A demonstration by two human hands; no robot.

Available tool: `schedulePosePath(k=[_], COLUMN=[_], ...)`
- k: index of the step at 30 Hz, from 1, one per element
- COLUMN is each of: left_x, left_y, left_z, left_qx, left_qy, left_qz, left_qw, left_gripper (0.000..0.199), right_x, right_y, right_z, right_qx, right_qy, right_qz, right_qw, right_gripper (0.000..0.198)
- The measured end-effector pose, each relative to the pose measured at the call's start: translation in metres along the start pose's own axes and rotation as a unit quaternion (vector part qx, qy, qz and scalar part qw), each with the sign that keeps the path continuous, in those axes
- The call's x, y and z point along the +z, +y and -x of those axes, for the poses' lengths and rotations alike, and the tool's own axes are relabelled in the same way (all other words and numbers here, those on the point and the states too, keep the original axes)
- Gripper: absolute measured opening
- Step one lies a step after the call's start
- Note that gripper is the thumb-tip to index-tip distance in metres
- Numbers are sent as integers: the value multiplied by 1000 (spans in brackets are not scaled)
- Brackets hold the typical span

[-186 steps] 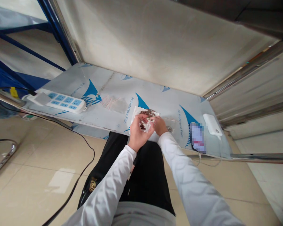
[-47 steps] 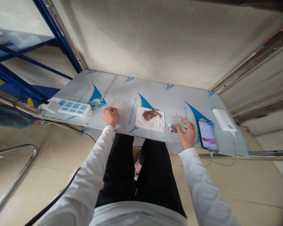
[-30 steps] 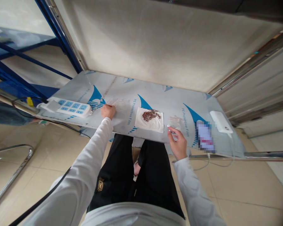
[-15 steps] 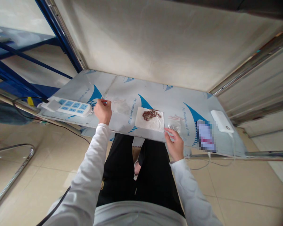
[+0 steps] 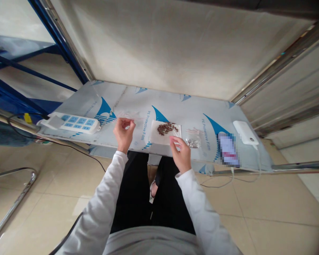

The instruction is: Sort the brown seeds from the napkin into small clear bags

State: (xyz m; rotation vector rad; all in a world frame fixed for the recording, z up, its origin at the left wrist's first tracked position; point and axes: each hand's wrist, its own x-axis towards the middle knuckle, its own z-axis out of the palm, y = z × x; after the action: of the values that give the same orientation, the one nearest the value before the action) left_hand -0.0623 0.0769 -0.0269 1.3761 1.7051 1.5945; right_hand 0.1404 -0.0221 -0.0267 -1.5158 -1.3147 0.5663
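Observation:
My left hand (image 5: 124, 134) is held over the front of the table, thumb and forefinger curled together in a pinch. Whatever may be between those fingertips is too small to make out. Just behind it lie clear plastic bags (image 5: 131, 115). My right hand (image 5: 182, 153) hovers by the front right corner of a white paper sheet (image 5: 155, 136), fingers loosely bent and apart, with nothing visible in them. On the sheet is a heap of small brown pieces (image 5: 166, 128). Right of it, small clear bags (image 5: 193, 139) hold small items that I cannot make out.
A white power strip (image 5: 77, 123) with blue sockets lies at the table's left. To the right are a phone (image 5: 228, 150) and a white power bank (image 5: 245, 132), with cables hanging off the front edge. Blue metal framing (image 5: 58, 39) stands at the left.
My left hand has shifted right, in front of the clear bags. My right hand has moved left, from beside the small bags to the sheet's corner. The view has shifted slightly.

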Motion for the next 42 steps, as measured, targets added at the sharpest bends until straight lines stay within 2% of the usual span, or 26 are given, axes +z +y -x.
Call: schedulePosePath(k=[3, 5, 7, 10, 12, 15, 16, 17, 18, 20, 22, 27, 29, 32, 33, 36, 37, 38, 39, 42], left_x=[10, 12, 12, 12, 13, 15, 15, 15, 14, 13, 11, -1, -6, -11, -12, -10, -8, -6, -4, 1], left_y=[11, 19, 26, 34, 41, 52, 56, 59, 62, 66, 68, 74, 76, 74, 72, 65, 63, 62, 62, 64], left_z=[24, 37, 45, 54, 60, 72, 76, 79, 81, 84, 87, 98, 101, 99, 97, 90, 88, 86, 85, 84], left_qx=[19, 27, 32, 42, 61, 83, 81, 78, 74, 69, 71, 105, 126, 181, 203, 265, 279, 288, 291, 282], left_qy=[-114, -180, -222, -253, -236, -103, -71, -69, -99, -196, -248, -251, -261, -290, -297, -320, -333, -347, -359, -385], left_qz=[138, 197, 220, 219, 181, 46, 2, -31, -50, -73, -110, -260, -275, -222, -200, -148, -134, -123, -115, -117], left_qw=[984, 964, 949, 941, 953, 990, 994, 994, 991, 975, 960, 927, 917, 913, 911, 898, 890, 884, 879, 871], left_gripper=[23, 26, 26, 23, 22, 26, 27, 26, 24, 23, 21, 14, 13, 5, 12, 70, 84, 90, 88, 62], right_x=[5, 0, -9, -21, -23, -19, -17, -16, -14, -13, -13, -21, -24, -30, -32, -35, -35, -35, -35, -36], right_y=[-23, -34, -40, -42, -42, -40, -40, -40, -41, -41, -40, -33, -31, -28, -28, -28, -28, -29, -30, -34], right_z=[-21, -36, -48, -56, -54, -42, -38, -33, -28, -20, -13, 0, 2, 4, 5, 7, 8, 9, 9, 7], right_qx=[-13, -20, -32, -50, -58, -61, -60, -59, -59, -64, -77, -142, -145, -122, -113, -82, -71, -64, -61, -58], right_qy=[17, -2, -84, -208, -219, -148, -119, -96, -80, -70, -68, -98, -120, -130, -132, -162, -177, -190, -198, -192], right_qz=[-30, -30, -9, 35, 53, 73, 80, 87, 96, 123, 165, 300, 314, 273, 241, 102, 55, 18, -6, -4], right_qw=[999, 999, 996, 976, 972, 984, 988, 990, 990, 988, 981, 938, 931, 945, 955, 978, 980, 979, 978, 980], right_gripper=[33, 34, 29, 18, 14, 13, 13, 14, 17, 20, 18, 25, 28, 28, 27, 27, 28, 30, 31, 26])
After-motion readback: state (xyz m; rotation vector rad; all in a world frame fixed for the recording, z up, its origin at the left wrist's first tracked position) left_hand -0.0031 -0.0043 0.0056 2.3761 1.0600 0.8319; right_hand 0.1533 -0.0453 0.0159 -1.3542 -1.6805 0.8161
